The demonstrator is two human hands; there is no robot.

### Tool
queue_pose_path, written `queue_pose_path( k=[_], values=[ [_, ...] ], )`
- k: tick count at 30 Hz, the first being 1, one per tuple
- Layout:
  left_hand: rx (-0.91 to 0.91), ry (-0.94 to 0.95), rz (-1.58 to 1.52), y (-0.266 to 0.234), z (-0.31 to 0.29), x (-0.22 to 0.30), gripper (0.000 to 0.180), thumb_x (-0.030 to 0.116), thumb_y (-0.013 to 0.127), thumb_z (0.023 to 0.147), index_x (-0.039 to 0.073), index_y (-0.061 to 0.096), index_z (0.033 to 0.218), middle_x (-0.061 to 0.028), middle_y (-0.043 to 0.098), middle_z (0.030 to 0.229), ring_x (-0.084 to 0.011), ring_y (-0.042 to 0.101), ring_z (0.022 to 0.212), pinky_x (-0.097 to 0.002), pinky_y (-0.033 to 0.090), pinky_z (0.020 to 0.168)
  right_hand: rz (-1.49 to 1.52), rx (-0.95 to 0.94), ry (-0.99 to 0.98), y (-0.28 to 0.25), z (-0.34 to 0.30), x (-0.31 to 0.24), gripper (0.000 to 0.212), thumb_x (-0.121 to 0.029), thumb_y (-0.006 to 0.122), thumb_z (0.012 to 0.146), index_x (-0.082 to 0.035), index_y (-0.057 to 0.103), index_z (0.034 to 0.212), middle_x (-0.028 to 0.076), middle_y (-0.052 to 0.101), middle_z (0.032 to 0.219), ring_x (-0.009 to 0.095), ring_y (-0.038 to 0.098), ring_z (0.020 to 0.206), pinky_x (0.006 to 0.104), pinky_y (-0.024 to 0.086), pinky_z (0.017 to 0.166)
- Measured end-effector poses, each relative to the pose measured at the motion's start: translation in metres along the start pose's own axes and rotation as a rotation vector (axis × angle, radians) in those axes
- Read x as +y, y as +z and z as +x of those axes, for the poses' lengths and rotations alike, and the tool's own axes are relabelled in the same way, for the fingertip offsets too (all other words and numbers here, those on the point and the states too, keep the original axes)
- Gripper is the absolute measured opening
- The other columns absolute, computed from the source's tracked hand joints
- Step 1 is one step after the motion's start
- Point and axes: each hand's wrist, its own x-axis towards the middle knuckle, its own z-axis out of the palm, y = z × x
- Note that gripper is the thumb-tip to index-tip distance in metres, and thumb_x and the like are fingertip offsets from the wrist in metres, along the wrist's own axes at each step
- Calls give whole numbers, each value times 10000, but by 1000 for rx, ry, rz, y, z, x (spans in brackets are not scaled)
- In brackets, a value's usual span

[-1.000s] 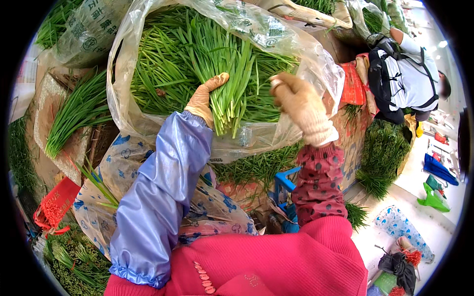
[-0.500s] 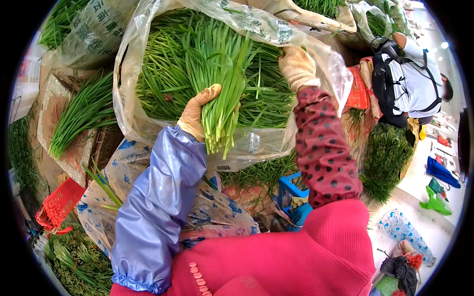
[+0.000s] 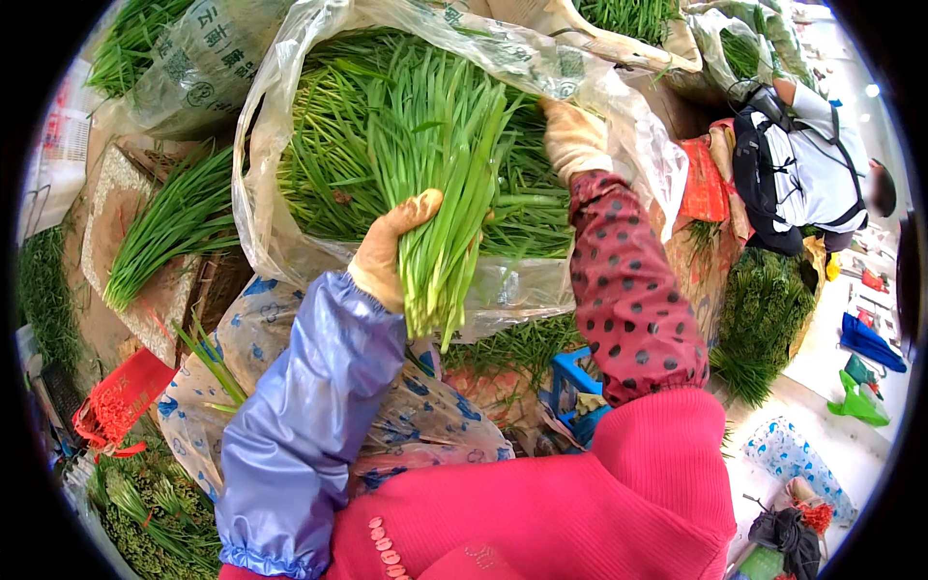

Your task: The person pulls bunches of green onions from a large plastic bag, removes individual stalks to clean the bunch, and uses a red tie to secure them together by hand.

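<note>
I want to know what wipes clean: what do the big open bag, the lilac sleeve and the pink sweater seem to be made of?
Bag: thin plastic film, most likely; glossy and translucent, with crinkled folds.
Lilac sleeve: perhaps plastic or coated fabric, since its smooth, satiny folds carry bright highlights.
Pink sweater: probably ribbed knit, matte, with fine parallel ridges; the fibre cannot be told.

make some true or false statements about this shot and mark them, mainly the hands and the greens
1. The left hand grips a bunch of greens. True.
2. The right hand is at the right part of the open plastic bag. True.
3. Both hands are bare. False: both wear gloves.
4. The bunch's pale ends point toward the picture's top. False: they point toward its bottom.
5. The left sleeve is red with dark dots. False: it is shiny blue-purple.
</note>
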Motion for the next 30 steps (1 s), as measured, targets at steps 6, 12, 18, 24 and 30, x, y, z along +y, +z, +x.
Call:
queue_pose_path(
  k=[6,12,18,24,30],
  values=[
    [58,-60,124,31,-58,6,775,396,731,673,-110,512,1217,-288,594,1094,-335,613,847,-472,465,846,-72,-187,59,16,17,53,376,-183,541,824,-170,590,1197,194,629,1128,337,583,1098,412,452,916],
    [177,35,-122,12,-57,-14,412,292,654,837,15,589,1136,-166,671,959,-281,663,849,-399,569,735,694,-319,73,-66,-68,-16,374,-331,631,857,-36,629,1086,137,677,894,219,664,884,362,534,702],
    [219,-186,80,17,-64,-49,420,182,696,831,55,552,1205,-101,658,1033,-256,657,877,-419,559,755,1618,-1070,27,-59,-154,-51,654,-420,639,875,7,426,1322,134,584,1206,264,609,1023,435,546,809],
    [99,-98,544,45,-87,-65,569,86,816,712,80,542,1211,-19,625,1020,-156,599,941,-328,504,833,1876,-823,-25,-68,-158,-77,519,-220,696,839,3,495,1262,100,632,1097,209,633,923,349,524,819],
    [-92,439,730,80,-84,-48,863,69,867,616,75,387,1334,-35,581,1146,-162,542,1070,-321,449,931,1689,-285,-320,-151,-171,-114,498,-78,700,751,-4,530,1213,73,648,1045,176,627,896,313,519,788]
  ],
)
